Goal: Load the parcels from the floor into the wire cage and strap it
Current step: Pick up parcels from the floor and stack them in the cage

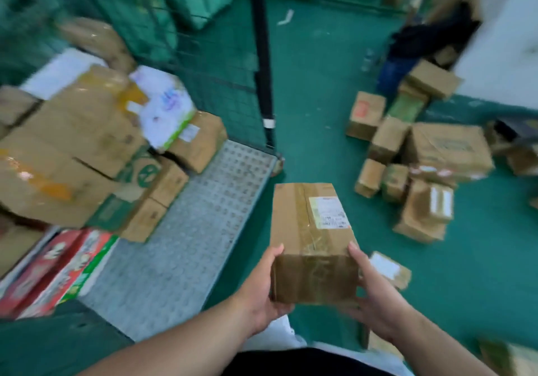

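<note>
I hold a brown taped cardboard parcel (pixel 311 230) with a shipping label between both hands, above the green floor. My left hand (pixel 262 288) grips its near left corner, thumb on the top edge. My right hand (pixel 375 297) grips the near right side. The wire cage (pixel 233 90) stands to the left, its perforated metal floor (pixel 203 215) partly bare. Stacked cardboard boxes (pixel 81 148) fill the cage's left part, with a white and green pack (pixel 163 107) on top. A heap of parcels (pixel 419 157) lies on the floor at the right.
The cage's black corner post (pixel 263 55) rises just ahead. Green sacks (pixel 163 5) sit behind the mesh. A red and green carton (pixel 58 268) lies at the cage's near left. A small parcel (pixel 390 269) lies by my right hand. A crouching person (pixel 422 43) is at the far right.
</note>
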Tool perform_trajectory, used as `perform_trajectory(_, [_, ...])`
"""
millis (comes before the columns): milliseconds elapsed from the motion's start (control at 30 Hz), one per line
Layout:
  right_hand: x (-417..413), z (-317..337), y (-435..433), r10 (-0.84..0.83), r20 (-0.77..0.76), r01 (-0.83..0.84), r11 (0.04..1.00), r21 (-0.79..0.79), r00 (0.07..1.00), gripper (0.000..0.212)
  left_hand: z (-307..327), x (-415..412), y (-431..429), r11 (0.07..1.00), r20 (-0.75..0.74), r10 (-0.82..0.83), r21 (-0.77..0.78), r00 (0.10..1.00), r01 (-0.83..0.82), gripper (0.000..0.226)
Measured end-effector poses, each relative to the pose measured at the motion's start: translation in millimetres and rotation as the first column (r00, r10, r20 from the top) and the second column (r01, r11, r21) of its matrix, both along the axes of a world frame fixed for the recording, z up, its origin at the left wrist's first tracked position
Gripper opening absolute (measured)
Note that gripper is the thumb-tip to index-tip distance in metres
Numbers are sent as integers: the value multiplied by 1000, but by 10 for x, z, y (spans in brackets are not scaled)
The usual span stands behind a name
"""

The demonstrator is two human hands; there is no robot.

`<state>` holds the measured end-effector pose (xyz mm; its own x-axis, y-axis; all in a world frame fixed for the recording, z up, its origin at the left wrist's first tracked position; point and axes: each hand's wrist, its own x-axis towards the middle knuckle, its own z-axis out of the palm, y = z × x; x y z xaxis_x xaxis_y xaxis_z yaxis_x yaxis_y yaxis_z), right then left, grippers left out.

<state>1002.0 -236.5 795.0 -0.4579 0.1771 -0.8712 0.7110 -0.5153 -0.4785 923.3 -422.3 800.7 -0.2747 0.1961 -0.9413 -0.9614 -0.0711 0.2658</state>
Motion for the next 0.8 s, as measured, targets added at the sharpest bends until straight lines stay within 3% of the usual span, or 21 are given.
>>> perform_trajectory(133, [-816,27,-466,161,-72,-160,987,24,984,54,28,-467,-594,974,-18,225,11,974,-225,36])
perform_trajectory(267, [-1602,60,-666,319,-100,-310,946,95,943,52,-6,-828,-813,909,-18,418,21,908,-417,67])
perform_trajectory(367, [-2151,-24,-712,389,-117,-375,918,128,914,63,-11,-1188,-839,869,-35,495,26,868,-495,67])
perform_trajectory(433, [-2524,-88,-723,431,-107,-413,898,154,896,79,-41,-1492,-833,850,-36,527,24,849,-527,66])
perform_trajectory(533, [-3169,-132,-703,467,-134,-446,880,160,874,72,-79,-2065,-787,833,-78,553,17,830,-553,73])
perform_trajectory(667, [-4005,-73,-623,493,-159,-475,869,142,855,66,-79,-2804,-685,801,-111,593,-19,797,-599,62])
perform_trajectory(800, [-4853,23,-569,574,-199,-538,816,211,794,81,-28,-3502,-611,798,-141,593,-28,792,-602,66])
